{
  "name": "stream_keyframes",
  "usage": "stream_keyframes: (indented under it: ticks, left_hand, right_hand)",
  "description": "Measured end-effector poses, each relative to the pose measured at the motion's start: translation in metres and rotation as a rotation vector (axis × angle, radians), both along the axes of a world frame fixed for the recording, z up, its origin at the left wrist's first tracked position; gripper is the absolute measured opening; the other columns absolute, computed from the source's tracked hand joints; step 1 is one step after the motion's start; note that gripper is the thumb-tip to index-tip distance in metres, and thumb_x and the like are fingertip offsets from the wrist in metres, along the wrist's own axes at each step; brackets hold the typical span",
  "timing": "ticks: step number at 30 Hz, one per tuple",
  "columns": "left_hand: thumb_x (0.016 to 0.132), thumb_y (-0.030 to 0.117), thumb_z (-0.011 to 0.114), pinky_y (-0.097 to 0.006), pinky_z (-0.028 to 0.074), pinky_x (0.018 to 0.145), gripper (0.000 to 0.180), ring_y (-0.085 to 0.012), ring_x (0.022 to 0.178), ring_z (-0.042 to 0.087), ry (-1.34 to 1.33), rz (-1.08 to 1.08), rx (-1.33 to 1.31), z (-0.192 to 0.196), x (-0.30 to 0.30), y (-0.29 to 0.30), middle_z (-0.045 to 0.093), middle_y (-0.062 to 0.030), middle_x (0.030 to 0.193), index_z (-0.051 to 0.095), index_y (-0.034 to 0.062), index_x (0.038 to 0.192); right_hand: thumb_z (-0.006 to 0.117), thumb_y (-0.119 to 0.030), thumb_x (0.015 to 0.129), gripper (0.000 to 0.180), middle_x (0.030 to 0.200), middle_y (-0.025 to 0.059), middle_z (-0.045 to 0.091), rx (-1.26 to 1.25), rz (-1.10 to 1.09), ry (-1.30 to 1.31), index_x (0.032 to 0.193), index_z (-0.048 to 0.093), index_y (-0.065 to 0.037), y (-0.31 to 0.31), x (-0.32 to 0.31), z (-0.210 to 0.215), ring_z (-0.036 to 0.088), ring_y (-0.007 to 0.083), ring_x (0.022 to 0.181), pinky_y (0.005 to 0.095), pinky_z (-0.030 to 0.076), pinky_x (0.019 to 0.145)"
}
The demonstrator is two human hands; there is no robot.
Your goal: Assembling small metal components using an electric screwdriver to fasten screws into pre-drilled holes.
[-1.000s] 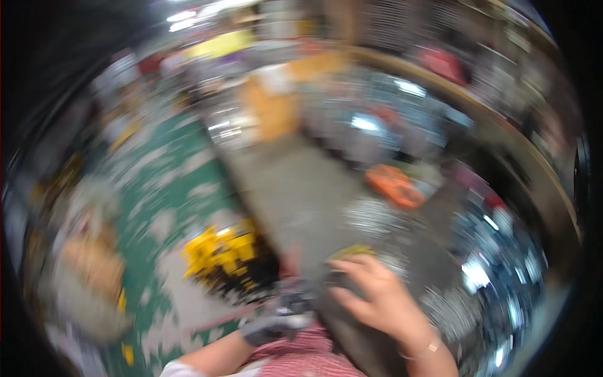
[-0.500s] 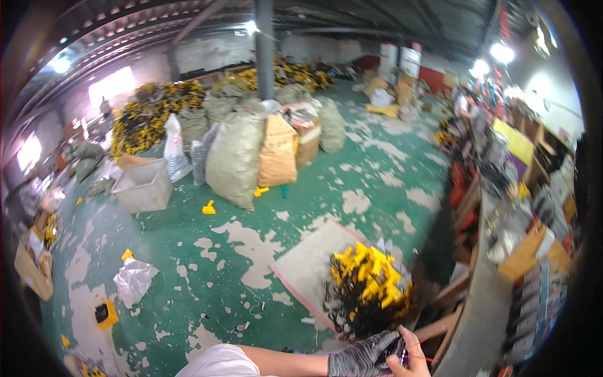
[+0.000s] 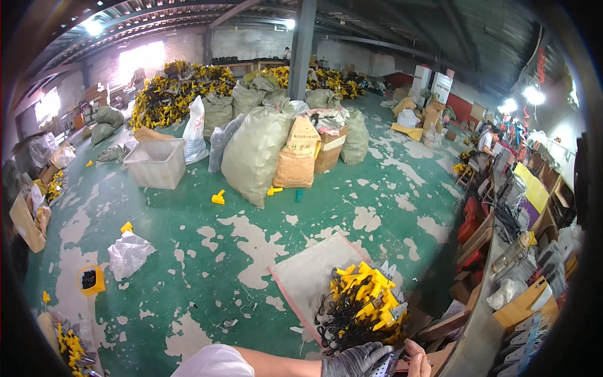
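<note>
Near the bottom edge, gloved left hand (image 3: 357, 361) and bare right hand (image 3: 418, 359) pinch a small part (image 3: 384, 368); a heap of yellow pieces (image 3: 363, 305) lies unworked beside them.

I see a grey knit glove (image 3: 355, 360) on my left hand, glossy yellow plastic parts (image 3: 367, 300), woven cloth sacks (image 3: 257, 151), and a floor (image 3: 188, 251) of worn, patchy green paint.

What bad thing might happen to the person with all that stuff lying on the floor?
The black cords in the yellow pile by the gloved left hand might snag fingers. Loose yellow parts on the worn green floor might trip someone walking past.
</note>
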State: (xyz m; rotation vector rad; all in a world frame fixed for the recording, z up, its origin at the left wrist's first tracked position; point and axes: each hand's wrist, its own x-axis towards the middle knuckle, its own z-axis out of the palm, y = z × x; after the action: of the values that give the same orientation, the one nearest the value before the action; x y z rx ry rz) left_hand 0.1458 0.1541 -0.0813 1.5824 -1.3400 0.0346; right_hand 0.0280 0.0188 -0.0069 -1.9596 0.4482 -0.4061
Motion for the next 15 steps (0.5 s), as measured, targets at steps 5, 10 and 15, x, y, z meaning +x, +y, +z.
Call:
stream_keyframes:
  ticks: [5, 10, 15]
  left_hand:
    - [0.077, 0.027, 0.071, -0.048, 0.046, 0.069, 0.053, -0.0401, 0.082, 0.059, -0.061, 0.077, -0.062, -0.006, -0.005, -0.006, 0.056, -0.0196, 0.091, 0.049, 0.0027, 0.119]
    - [0.075, 0.024, 0.073, -0.049, 0.044, 0.067, 0.050, -0.0395, 0.079, 0.059, 0.088, 0.055, -0.070, 0.022, -0.018, 0.010, 0.058, -0.0181, 0.083, 0.050, 0.0048, 0.115]
    - [0.088, 0.025, 0.047, -0.043, 0.040, 0.070, 0.023, -0.0278, 0.068, 0.050, -0.783, 0.280, 0.115, 0.054, -0.019, 0.025, 0.051, -0.0113, 0.075, 0.059, 0.0053, 0.084]
  right_hand:
    - [0.035, -0.035, 0.105, 0.051, 0.129, 0.0174, 0.059, 0.147, -0.080, -0.048, 0.129, 0.056, 0.004, -0.008, -0.007, 0.012, 0.053, 0.0279, 0.122, 0.0386, 0.039, 0.106]
    - [0.040, -0.039, 0.103, 0.054, 0.123, 0.0185, 0.062, 0.237, -0.241, -0.199, 0.125, 0.058, 0.006, -0.035, -0.032, -0.006, 0.058, 0.0291, 0.115, 0.0400, 0.045, 0.099]
    - [0.062, -0.022, 0.094, 0.036, 0.117, 0.0131, 0.066, -0.018, -0.175, 0.185, 0.119, 0.063, 0.004, -0.066, -0.046, -0.040, 0.059, 0.0224, 0.109, 0.0347, 0.046, 0.096]
